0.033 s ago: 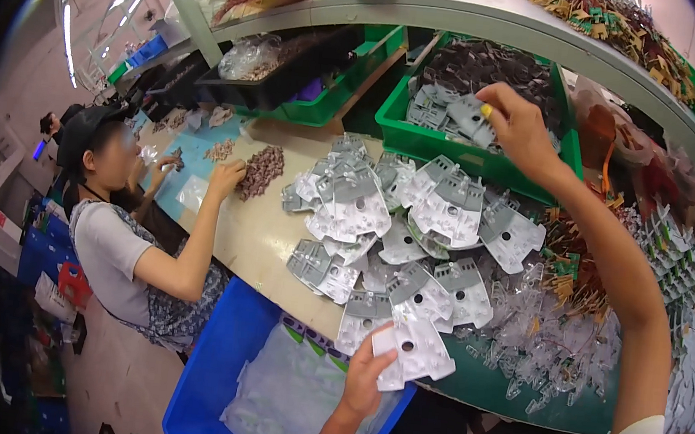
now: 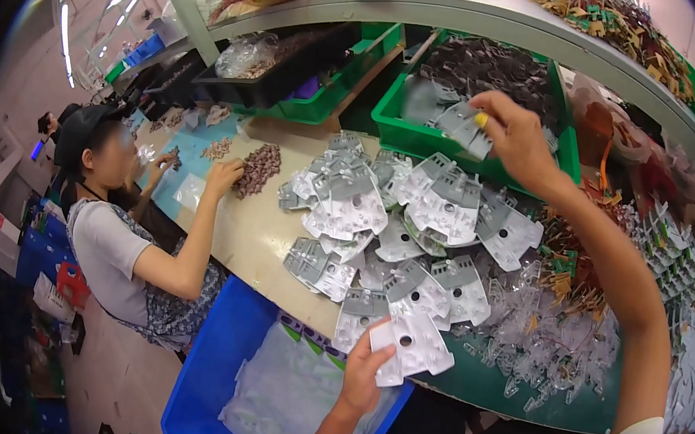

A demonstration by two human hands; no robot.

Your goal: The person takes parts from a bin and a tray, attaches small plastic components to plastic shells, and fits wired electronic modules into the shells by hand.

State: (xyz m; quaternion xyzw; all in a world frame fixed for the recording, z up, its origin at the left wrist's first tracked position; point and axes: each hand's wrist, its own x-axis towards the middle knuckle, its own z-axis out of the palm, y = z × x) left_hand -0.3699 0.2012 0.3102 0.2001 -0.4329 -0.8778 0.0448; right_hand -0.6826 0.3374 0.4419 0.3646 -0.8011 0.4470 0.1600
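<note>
My left hand (image 2: 362,378) grips a white plastic panel (image 2: 418,356) with a round hole, held above the front edge of the table. Over the green bin (image 2: 391,127), the fingers of my right hand (image 2: 509,132) pinch a grey plastic plate (image 2: 464,127); yellow shows on one finger. Dark grey parts (image 2: 498,72) fill the back of that bin, and lighter grey ones lie toward its front. Between my hands spreads a pile of white panels (image 2: 353,205), many with grey plates fitted on them.
Clear plastic parts (image 2: 521,337) and wired green connectors (image 2: 571,266) heap up on the right. Below the table stands a blue crate (image 2: 204,371) lined with plastic. A co-worker (image 2: 121,236) at left handles small brown pieces (image 2: 259,170). A shelf (image 2: 463,7) runs overhead.
My right hand has tilted and drawn the grey plate slightly toward me, out of the other parts. My left hand still holds the white panel in nearly the same place.
</note>
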